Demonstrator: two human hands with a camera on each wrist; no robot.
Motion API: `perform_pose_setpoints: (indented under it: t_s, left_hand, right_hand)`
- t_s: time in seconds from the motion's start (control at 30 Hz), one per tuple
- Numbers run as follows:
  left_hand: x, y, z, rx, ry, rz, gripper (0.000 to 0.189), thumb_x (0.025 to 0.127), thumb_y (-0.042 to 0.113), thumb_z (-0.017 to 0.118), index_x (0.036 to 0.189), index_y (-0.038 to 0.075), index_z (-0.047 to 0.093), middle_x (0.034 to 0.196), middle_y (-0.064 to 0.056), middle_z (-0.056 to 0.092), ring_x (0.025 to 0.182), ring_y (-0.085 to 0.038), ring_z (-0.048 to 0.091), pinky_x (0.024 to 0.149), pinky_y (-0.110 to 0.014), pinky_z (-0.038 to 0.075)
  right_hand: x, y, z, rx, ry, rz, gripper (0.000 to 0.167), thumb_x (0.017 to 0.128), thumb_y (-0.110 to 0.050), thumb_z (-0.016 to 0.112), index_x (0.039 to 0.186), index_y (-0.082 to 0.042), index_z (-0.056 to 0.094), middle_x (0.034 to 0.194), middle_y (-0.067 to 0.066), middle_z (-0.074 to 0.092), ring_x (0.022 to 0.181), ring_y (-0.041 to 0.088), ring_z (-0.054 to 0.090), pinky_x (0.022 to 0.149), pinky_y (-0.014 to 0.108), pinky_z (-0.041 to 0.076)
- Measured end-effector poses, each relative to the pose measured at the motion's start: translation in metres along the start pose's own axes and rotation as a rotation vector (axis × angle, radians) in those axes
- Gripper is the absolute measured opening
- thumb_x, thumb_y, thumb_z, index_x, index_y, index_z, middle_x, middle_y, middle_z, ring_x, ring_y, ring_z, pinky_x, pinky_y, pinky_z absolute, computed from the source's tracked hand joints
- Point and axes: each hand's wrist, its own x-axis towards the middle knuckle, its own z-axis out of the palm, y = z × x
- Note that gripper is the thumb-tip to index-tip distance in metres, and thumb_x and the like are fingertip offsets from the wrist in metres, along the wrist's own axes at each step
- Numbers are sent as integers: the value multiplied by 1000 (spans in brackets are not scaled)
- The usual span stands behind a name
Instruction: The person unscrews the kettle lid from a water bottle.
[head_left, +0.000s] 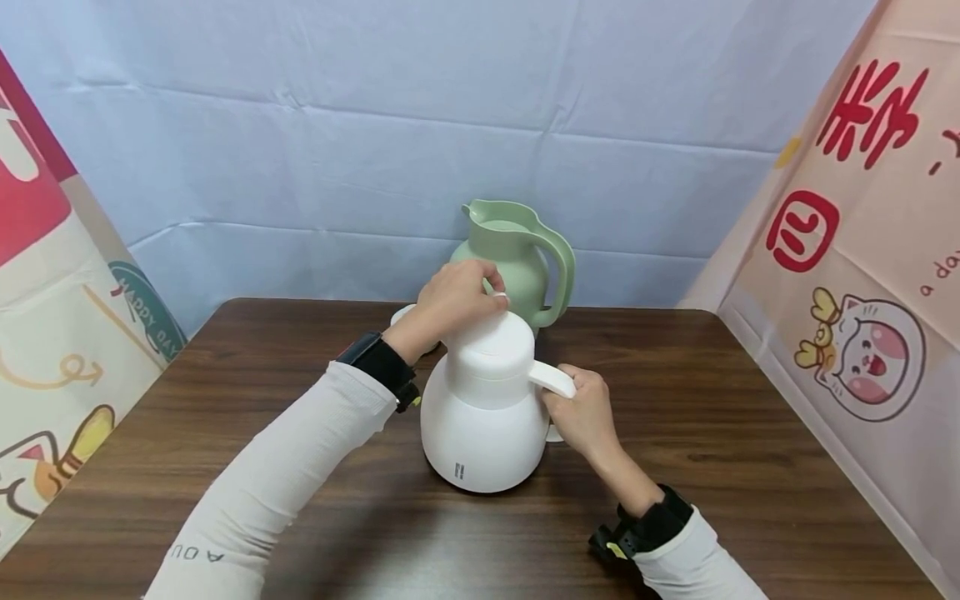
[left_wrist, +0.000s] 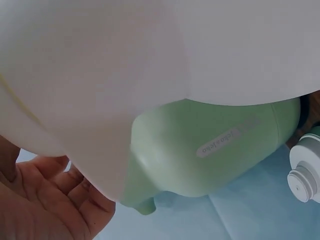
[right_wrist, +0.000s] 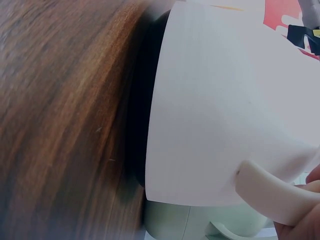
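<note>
A white vacuum jug (head_left: 483, 433) stands upright on the table in the head view, its dark base showing in the right wrist view. My left hand (head_left: 457, 296) grips the white lid (head_left: 495, 346) from above, fingers curled over its far side. In the left wrist view, that hand (left_wrist: 60, 200) appears at the lid's edge. Bent round the jug's handle (right_wrist: 272, 192), the fingers of my right hand (head_left: 588, 412) hold it from the right. Directly behind stands a green jug (head_left: 517, 258) without a lid, its handle turned right.
A white and grey stopper (left_wrist: 305, 170) lies behind the white jug on the left, mostly hidden by my left hand in the head view. The dark wooden table (head_left: 750, 467) ends at a pale blue backdrop (head_left: 337, 167). Printed cloths hang on both sides.
</note>
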Motion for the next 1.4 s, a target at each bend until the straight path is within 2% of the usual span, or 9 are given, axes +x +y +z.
perform_pose_setpoints:
  t_s: [0.23, 0.33, 0.47, 0.73, 0.97, 1.13, 1.27, 1.4]
  left_hand:
    - [0, -7, -1, -31, 15, 7, 19, 83, 29, 62, 98, 17, 65, 86, 0, 61, 80, -18, 55, 61, -32, 45]
    - [0, -10, 0, -56, 11, 24, 21, 84, 27, 61, 101, 17, 66, 85, -1, 62, 80, -18, 56, 63, -31, 44]
    - [0, -15, 0, -98, 15, 66, 17, 85, 23, 58, 97, 16, 67, 81, -3, 61, 80, -19, 55, 64, -31, 43]
    - [0, -29, 4, -263, 25, 142, 14, 86, 17, 59, 91, 10, 69, 90, 0, 62, 84, -17, 56, 76, -32, 43]
    - [-8, -48, 7, -315, 111, 215, 13, 88, 19, 62, 91, 11, 72, 82, 1, 64, 76, -15, 54, 66, -30, 43]
    - [-19, -62, 13, -351, 207, 325, 16, 89, 17, 62, 95, 8, 73, 82, 1, 62, 68, -15, 52, 59, -30, 41]
    - [-25, -72, 17, -389, 292, 405, 14, 87, 15, 63, 94, 6, 73, 81, 1, 62, 67, -13, 52, 59, -29, 42]
    - [-28, -78, 22, -414, 345, 476, 14, 88, 14, 62, 94, 6, 73, 85, 1, 63, 72, -11, 54, 62, -29, 46]
  right_hand:
    - [0, 1, 0, -2, 1, -1, 27, 72, 7, 53, 52, -8, 41, 45, -1, 31, 39, 7, 28, 38, 24, 26]
    - [0, 1, 0, -6, 4, 5, 26, 72, 6, 53, 53, -8, 42, 45, -1, 32, 39, 7, 29, 38, 24, 26]
    - [0, 1, 0, -2, -1, 2, 26, 72, 7, 53, 53, -8, 43, 45, -1, 32, 39, 7, 28, 38, 24, 26]
    - [-1, 1, 0, 14, -3, -10, 27, 72, 8, 53, 53, -8, 43, 44, -1, 32, 38, 7, 28, 38, 23, 26]
    - [-1, 0, -2, 12, -4, -11, 26, 73, 7, 52, 53, -7, 44, 44, 0, 34, 37, 8, 30, 37, 23, 27]
    - [-1, -1, -2, 17, -2, 0, 23, 73, 7, 53, 54, -6, 47, 45, 0, 36, 40, 8, 30, 38, 25, 28]
    - [0, -1, -1, 20, -6, 0, 23, 71, 7, 52, 54, -6, 45, 44, -1, 34, 40, 9, 29, 38, 24, 27]
    - [0, -1, 0, 13, -5, 8, 22, 71, 7, 53, 54, -5, 47, 44, -1, 36, 41, 10, 32, 38, 25, 29]
